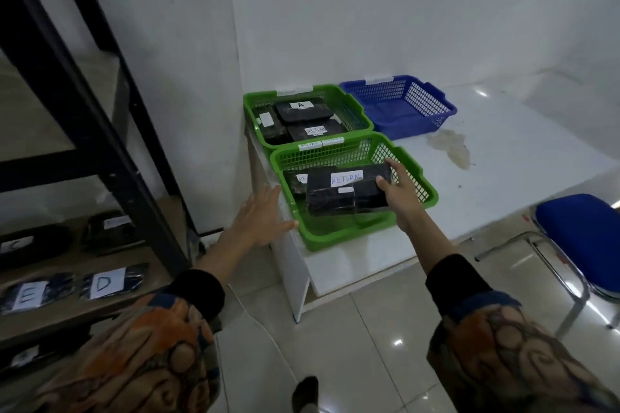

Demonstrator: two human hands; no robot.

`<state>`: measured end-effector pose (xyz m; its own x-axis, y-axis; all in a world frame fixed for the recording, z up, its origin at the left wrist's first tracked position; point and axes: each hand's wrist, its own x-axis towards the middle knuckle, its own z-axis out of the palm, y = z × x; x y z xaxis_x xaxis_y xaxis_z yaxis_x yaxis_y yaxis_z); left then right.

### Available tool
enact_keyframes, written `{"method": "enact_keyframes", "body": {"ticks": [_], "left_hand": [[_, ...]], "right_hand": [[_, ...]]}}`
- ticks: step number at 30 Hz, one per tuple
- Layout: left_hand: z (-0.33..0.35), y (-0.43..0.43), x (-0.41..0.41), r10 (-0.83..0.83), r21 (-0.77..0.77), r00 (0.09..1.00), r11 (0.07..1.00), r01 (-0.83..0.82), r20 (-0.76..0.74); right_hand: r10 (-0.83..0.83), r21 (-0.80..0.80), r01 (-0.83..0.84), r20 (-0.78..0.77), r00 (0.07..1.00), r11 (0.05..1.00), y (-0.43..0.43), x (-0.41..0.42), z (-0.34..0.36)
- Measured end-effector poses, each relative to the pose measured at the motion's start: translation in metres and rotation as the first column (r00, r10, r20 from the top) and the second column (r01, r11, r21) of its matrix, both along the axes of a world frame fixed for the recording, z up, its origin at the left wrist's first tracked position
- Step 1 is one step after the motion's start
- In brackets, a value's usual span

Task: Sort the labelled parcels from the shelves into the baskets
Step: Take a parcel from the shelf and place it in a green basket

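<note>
My right hand (pixel 399 191) grips a black wrapped parcel labelled RETURN (pixel 342 193) by its right end, holding it over the near green basket (pixel 339 235). Another black parcel (pixel 295 183) lies in that basket, partly hidden under the held one. My left hand (pixel 260 220) is spread flat with straight fingers just left of the basket's rim, touching or nearly touching it. The far green basket (pixel 352 104) holds three black parcels, one labelled A (pixel 302 111) and one RETURN (pixel 317 131). An empty blue basket (pixel 402 107) stands to its right.
The baskets stand on a white table (pixel 503 157) with a stain (pixel 453 147). A black metal shelf (pixel 84 111) at left carries parcels labelled E (pixel 28 295), D (pixel 104 283) and others. A blue chair (pixel 580 238) stands at right. A white cable (pixel 261 322) crosses the tiled floor.
</note>
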<state>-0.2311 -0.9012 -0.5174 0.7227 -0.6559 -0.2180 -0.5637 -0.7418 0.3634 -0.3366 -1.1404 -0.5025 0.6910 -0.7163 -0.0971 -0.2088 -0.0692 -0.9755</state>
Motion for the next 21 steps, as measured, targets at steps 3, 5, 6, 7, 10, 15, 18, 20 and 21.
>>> {"method": "enact_keyframes", "body": {"ticks": [3, 5, 6, 7, 10, 15, 18, 20, 21], "left_hand": [[-0.009, -0.017, 0.014, 0.0, 0.047, 1.0, 0.999, 0.001, -0.022], [-0.014, -0.025, 0.024, -0.005, 0.076, 1.0, 0.997, 0.007, -0.031], [-0.016, -0.027, 0.028, -0.003, 0.09, 0.999, 0.996, 0.007, -0.046], [-0.018, -0.029, 0.029, -0.002, 0.097, 0.998, 0.995, 0.008, -0.057], [-0.023, -0.031, 0.029, -0.02, 0.106, 0.999, 0.994, 0.025, -0.04], [-0.029, -0.031, 0.025, -0.039, 0.115, 0.999, 0.992, 0.042, -0.029], [-0.031, -0.031, 0.023, -0.02, 0.078, 0.999, 0.997, 0.024, -0.041], [-0.03, -0.032, 0.021, 0.0, 0.067, 0.999, 0.998, 0.003, -0.047], [-0.029, -0.032, 0.02, 0.006, 0.072, 0.999, 0.997, -0.003, -0.05]], "right_hand": [[0.083, 0.02, -0.081, -0.118, 0.989, 0.996, -0.023, 0.028, -0.02], [0.151, 0.063, -0.142, -0.185, 0.971, 0.988, -0.033, 0.044, -0.031], [0.186, 0.084, -0.171, -0.228, 0.956, 0.982, -0.037, 0.051, -0.038], [0.208, 0.097, -0.189, -0.269, 0.94, 0.977, -0.04, 0.057, -0.044], [0.207, 0.105, -0.18, -0.377, 0.903, 0.978, -0.042, 0.071, -0.061], [0.227, -0.059, -0.318, -0.58, 0.783, 0.946, -0.053, 0.078, -0.086], [0.286, -0.092, -0.449, -0.655, 0.699, 0.888, -0.058, 0.076, -0.086], [0.307, -0.098, -0.487, -0.666, 0.68, 0.868, -0.054, 0.073, -0.081], [0.304, -0.122, -0.503, -0.668, 0.679, 0.855, -0.053, 0.071, -0.08]]}}
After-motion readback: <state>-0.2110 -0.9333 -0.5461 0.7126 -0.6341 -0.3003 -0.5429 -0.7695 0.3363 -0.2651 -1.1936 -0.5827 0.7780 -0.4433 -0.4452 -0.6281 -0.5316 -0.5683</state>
